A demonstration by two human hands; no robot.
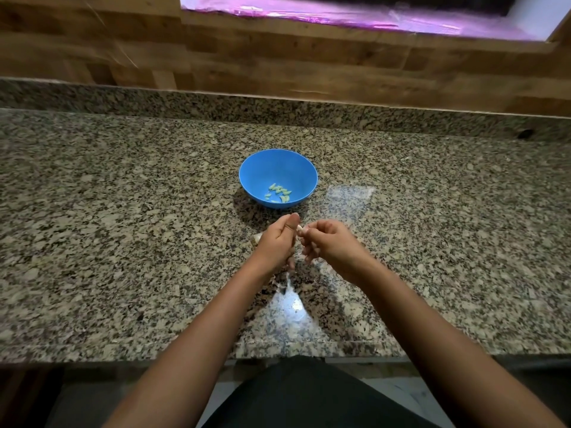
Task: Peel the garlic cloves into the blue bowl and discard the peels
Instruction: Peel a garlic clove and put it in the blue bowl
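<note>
Two hands, left hand [278, 239] and right hand [327, 242], pinch one garlic clove [299, 227]; several peeled cloves [279, 193] in one blue bowl [256, 168].

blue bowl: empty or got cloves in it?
Not empty. The blue bowl stands upright on the counter, with several peeled cloves lying at its bottom.

The counter [123, 242] is polished speckled granite, glossy with glare. The bowl [304, 168] looks like smooth blue plastic. The wall [278, 66] behind is wood-grained panelling.

Head-worn wide view, facing forward and down, close over countertop [123, 242] (single camera)
</note>
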